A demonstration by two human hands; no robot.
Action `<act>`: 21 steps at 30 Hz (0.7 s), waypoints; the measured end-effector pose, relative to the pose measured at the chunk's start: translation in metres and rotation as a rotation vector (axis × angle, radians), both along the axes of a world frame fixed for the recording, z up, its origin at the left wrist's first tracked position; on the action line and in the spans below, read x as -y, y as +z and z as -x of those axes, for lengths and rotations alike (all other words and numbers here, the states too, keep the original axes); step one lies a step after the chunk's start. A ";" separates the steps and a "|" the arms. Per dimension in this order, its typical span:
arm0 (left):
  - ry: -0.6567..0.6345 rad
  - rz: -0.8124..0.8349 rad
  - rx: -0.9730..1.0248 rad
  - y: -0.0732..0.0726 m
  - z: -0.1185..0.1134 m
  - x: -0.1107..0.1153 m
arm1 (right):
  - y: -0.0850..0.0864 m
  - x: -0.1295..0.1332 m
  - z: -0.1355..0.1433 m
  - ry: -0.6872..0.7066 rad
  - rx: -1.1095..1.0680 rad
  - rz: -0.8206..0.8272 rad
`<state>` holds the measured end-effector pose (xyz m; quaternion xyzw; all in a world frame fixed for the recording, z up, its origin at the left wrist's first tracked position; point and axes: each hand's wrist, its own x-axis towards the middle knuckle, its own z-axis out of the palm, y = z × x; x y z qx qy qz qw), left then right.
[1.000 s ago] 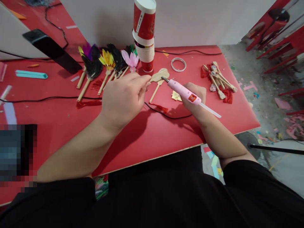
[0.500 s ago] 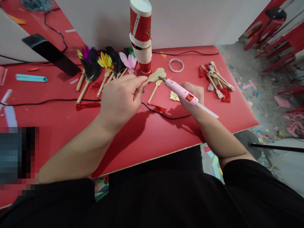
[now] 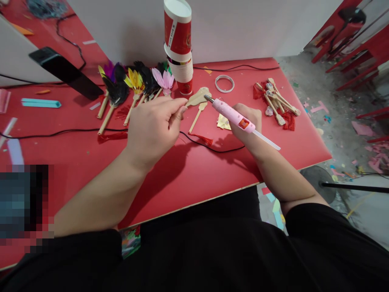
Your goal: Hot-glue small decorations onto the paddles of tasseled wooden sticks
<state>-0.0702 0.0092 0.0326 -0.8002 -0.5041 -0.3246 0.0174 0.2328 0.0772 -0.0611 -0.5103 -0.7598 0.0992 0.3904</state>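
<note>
Between thumb and finger, my left hand (image 3: 154, 127) pinches the narrow end of a pale flat wooden-looking piece (image 3: 197, 97). My right hand (image 3: 249, 119) is closed around a pink hot glue gun (image 3: 232, 115), with a clear glue stick (image 3: 266, 140) poking out of its back. The gun's metal nozzle is at the piece's wide right end; whether it touches cannot be made out. Below the piece, a small wooden paddle-like stick (image 3: 197, 117) with a red tassel (image 3: 203, 139) lies on the table. A yellowish scrap (image 3: 223, 121) sits beside my right hand, partly covered.
Feathered sticks (image 3: 133, 81) lie at the back left, beside a tall stack of red paper cups (image 3: 178, 30). A roll of tape (image 3: 225, 83) and tasselled wooden sticks (image 3: 278, 101) are at the right. A black cable (image 3: 60, 132) crosses the red table (image 3: 188, 174). A black device (image 3: 65, 73) leans at left.
The glue gun's nozzle has shifted very slightly right and up along the pale piece. Both hands keep their holds; the whole view has moved a little.
</note>
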 end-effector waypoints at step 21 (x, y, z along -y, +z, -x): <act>0.015 0.065 -0.029 0.002 -0.001 0.004 | 0.009 0.000 0.001 -0.035 0.103 0.046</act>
